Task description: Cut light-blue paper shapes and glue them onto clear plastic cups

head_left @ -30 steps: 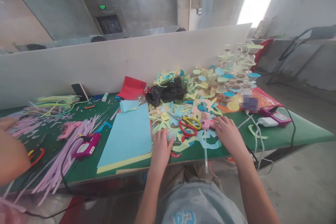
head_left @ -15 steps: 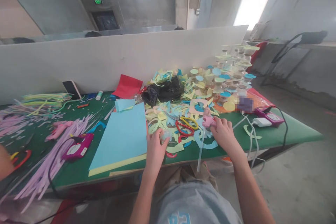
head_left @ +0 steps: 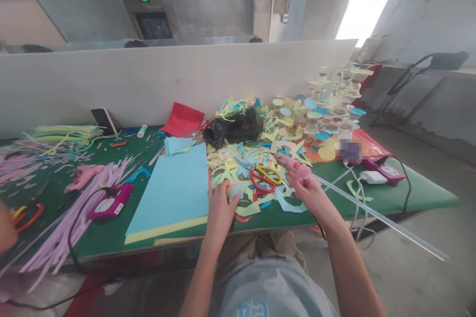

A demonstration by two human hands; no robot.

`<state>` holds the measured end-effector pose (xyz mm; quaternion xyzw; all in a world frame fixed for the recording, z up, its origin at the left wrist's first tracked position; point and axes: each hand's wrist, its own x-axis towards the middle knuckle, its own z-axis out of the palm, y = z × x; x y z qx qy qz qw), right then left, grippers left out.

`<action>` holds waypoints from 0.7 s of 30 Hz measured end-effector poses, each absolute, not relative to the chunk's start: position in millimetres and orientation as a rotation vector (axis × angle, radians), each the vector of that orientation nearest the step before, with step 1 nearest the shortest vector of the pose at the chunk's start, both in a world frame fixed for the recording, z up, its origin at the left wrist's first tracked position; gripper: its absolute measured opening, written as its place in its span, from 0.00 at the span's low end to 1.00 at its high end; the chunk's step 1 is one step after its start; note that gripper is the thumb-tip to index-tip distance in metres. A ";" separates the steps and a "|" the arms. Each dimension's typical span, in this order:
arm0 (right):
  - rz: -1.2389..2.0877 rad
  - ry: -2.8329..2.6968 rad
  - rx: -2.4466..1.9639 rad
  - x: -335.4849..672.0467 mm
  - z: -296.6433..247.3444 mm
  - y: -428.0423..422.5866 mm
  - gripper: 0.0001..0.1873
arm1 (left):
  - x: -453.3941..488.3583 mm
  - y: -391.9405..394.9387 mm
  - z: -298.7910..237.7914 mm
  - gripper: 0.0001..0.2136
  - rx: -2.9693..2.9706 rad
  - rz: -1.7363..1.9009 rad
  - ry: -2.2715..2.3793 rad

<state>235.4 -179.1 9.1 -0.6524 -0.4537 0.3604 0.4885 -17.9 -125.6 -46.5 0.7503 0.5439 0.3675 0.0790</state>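
Observation:
My right hand (head_left: 308,192) is wrapped round a pink hot glue gun (head_left: 299,171), its nozzle pointing left over the paper scraps. A long clear glue stick (head_left: 386,217) sticks out of its back end toward the lower right. My left hand (head_left: 221,204) is closed round a small clear, rounded plastic piece (head_left: 235,190), partly hidden by the fingers; its exact kind is unclear. Between the hands lie scissors (head_left: 263,182) with red and yellow handles, among cut paper scraps (head_left: 226,161). A stack of blue and yellow paper (head_left: 171,188) is left of my left hand.
Stacked clear cups with paper discs (head_left: 340,109) stand at the back right. A black plastic bag (head_left: 243,126) lies mid-table. Purple boxes with cables (head_left: 111,201) sit left and right. Lilac pipe cleaners (head_left: 80,220) and another pink glue gun (head_left: 85,177) lie left. A white partition (head_left: 148,79) runs behind.
My right hand has turned the glue gun: its nozzle swung from upward to the left, and the glue stick from hanging down to the right. My left hand keeps its hold.

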 end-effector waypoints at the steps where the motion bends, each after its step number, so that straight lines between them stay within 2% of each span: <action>1: 0.922 -1.153 -1.581 227.1 11.0 -179.9 0.23 | -18.1 -124.7 -47.4 0.13 2.242 1.085 1.648; 9: 1.120 -1.384 -1.537 186.5 8.8 -184.5 0.21 | -17.4 -126.0 -49.2 0.12 2.334 1.089 1.650; 21: 1.055 -1.462 -1.575 181.2 2.0 -182.0 0.20 | -17.5 -129.1 -47.9 0.13 2.328 1.102 1.619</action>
